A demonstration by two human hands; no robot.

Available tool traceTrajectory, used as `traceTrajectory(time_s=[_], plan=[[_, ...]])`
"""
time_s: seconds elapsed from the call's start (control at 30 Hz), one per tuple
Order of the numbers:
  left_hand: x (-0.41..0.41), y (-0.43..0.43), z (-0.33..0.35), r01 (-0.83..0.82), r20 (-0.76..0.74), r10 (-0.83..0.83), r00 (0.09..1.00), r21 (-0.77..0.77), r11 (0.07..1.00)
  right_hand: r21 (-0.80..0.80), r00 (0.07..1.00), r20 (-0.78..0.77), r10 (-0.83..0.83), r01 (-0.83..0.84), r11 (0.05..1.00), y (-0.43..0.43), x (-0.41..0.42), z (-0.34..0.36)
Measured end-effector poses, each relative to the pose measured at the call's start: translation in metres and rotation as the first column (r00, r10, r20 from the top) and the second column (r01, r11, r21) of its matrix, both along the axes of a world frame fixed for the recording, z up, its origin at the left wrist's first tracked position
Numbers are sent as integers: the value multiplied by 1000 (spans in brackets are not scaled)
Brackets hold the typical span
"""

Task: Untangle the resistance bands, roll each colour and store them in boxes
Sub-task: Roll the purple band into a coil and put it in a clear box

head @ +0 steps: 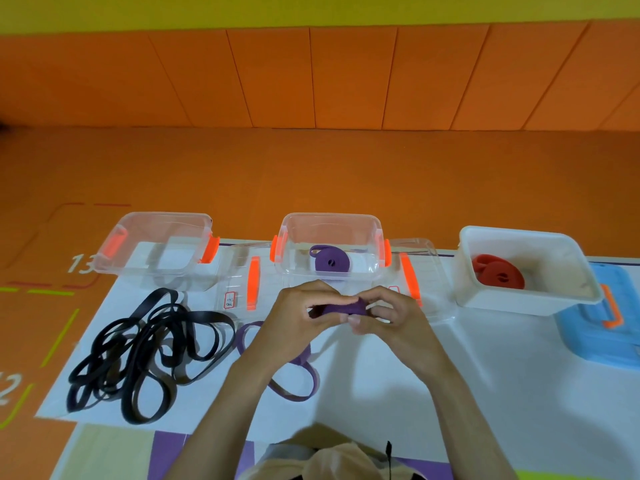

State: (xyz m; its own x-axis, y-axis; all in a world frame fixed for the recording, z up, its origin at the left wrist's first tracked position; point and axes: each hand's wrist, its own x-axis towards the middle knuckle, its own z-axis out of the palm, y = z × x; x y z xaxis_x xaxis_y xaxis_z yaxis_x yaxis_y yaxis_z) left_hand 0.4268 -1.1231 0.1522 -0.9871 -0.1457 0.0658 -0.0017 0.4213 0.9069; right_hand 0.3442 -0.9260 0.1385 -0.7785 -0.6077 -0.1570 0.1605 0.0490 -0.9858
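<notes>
Both hands, left hand [298, 318] and right hand [388, 315], pinch the purple band [343, 308] roll; soft, springy; keep its edges pinched or it unwinds.

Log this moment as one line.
step: roll purple band | left hand: grips band | right hand: grips band | clear middle box: purple roll inside | white box: red roll inside | black bands: tangled

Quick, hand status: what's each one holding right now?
Left hand: fingers curled round the purple band.
Right hand: pinching the same purple band.
</notes>
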Motion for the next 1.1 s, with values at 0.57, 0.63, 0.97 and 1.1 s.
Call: traceTrajectory(time_s=[0.57,0.63,0.97,1.1], plan=[[3,5,9,-54,-46,60,997,111,992,-40,997,74,-14,17,999,10,10,2],[6,1,6,-63,-30,67,997,97,993,-36,993,116,-11,15,999,13,9,1],[11,-1,-4,-16,69,9,998,109,994,39,994,87,-62,59,998,22,13,0],[8,4,3,0,31,-7,999,229,973,-93,983,162,-81,97,991,20,13,1]])
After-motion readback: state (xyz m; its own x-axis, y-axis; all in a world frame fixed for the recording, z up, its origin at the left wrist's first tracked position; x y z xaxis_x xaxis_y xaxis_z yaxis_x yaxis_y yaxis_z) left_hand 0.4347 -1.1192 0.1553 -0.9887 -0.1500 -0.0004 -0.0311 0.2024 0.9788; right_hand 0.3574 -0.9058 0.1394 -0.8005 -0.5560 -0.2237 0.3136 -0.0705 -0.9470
